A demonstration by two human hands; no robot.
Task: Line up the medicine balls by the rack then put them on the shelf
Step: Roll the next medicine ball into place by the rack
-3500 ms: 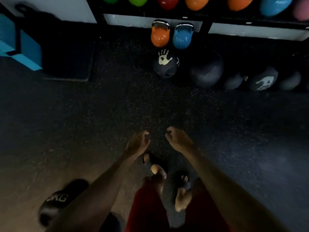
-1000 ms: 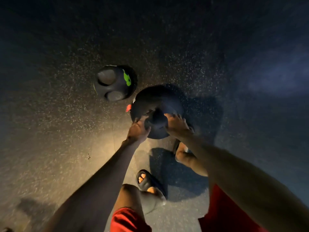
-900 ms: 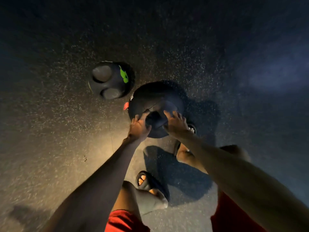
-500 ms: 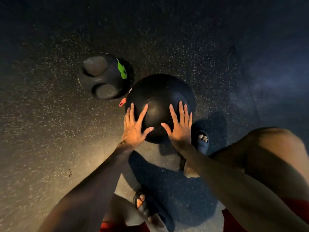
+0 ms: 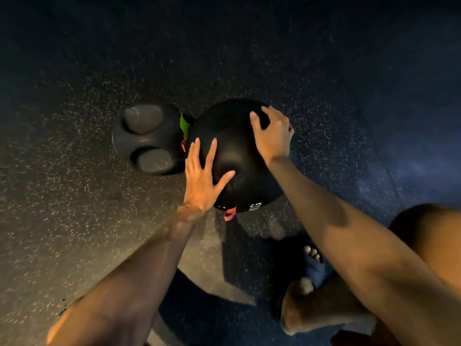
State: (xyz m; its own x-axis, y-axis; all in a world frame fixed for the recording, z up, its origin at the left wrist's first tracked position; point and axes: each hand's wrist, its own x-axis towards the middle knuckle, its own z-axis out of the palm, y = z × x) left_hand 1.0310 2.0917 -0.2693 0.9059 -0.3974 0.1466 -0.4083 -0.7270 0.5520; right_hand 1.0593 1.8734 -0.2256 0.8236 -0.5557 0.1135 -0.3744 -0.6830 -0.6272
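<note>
A large black medicine ball [image 5: 237, 148] with small red tabs and white "KG" lettering sits on the dark speckled floor. My left hand [image 5: 199, 181] presses flat on its near left side with straight, spread fingers. My right hand [image 5: 273, 136] lies over its upper right side, fingers curved round the far edge. A smaller dark medicine ball [image 5: 147, 141] with two grey grip recesses and a green mark lies just to the left, touching or almost touching the big ball.
Rubber gym floor [image 5: 74, 221] stretches all around, lit warm on the left and dark on the right. My foot in a dark sandal [image 5: 311, 268] stands close behind the big ball. My bent knee [image 5: 429, 233] is at the right edge.
The big ball has rolled left up against the smaller ball; a red tab now shows at its near bottom. My right hand shifted from the near face to the far right side.
</note>
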